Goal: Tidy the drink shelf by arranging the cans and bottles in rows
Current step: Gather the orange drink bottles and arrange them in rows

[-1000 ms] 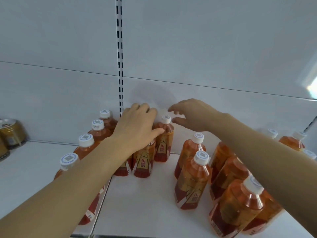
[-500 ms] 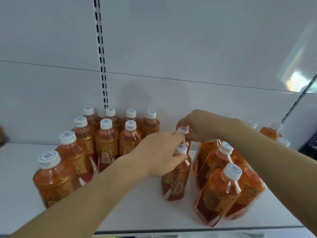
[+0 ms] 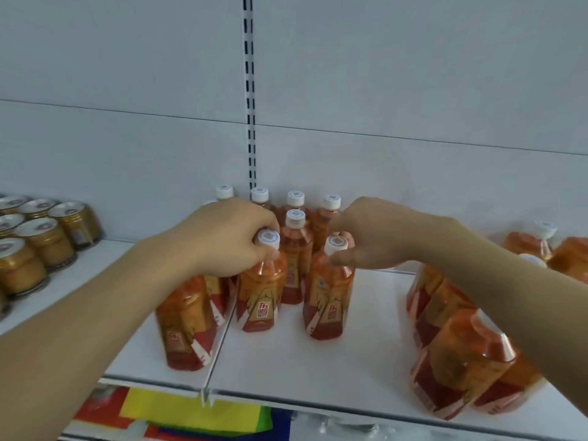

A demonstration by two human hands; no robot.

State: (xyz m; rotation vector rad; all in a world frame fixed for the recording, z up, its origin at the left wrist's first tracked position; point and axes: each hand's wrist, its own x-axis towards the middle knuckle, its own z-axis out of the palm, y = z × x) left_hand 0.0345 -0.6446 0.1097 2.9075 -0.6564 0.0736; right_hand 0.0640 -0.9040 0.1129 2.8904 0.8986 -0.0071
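A person is tidying a white drink shelf (image 3: pixel 318 370), working around the slotted upright strip (image 3: pixel 249 90) on the back wall. Far left of the strip, gold cans (image 3: pixel 41 240) are already standing in close rows. At the foot of the strip, white-capped orange bottles (image 3: pixel 296 218) are forming a block against the wall, with one bottle (image 3: pixel 184 323) standing out front, below and left of the strip, partly behind the left forearm.

Directly below the strip, the left hand (image 3: pixel 222 237) is curling its grip around the neck of an upright bottle (image 3: pixel 259 291), the fingers closed just under the cap. Just to the right, the right hand (image 3: pixel 372 237) is pinching the neck of a second upright bottle (image 3: pixel 331 294), thumb and fingers closed beneath its cap. Both bottles are resting on the shelf at the front of the block, a small gap showing between them.

Well right of the strip, a loose cluster of bottles (image 3: pixel 461 351) is standing unaligned, some behind the right forearm, with more bottles (image 3: pixel 534 243) near the wall. Judging by this, the job looks roughly half done: cans and the strip-side block are sorted, the right-hand cluster is waiting.
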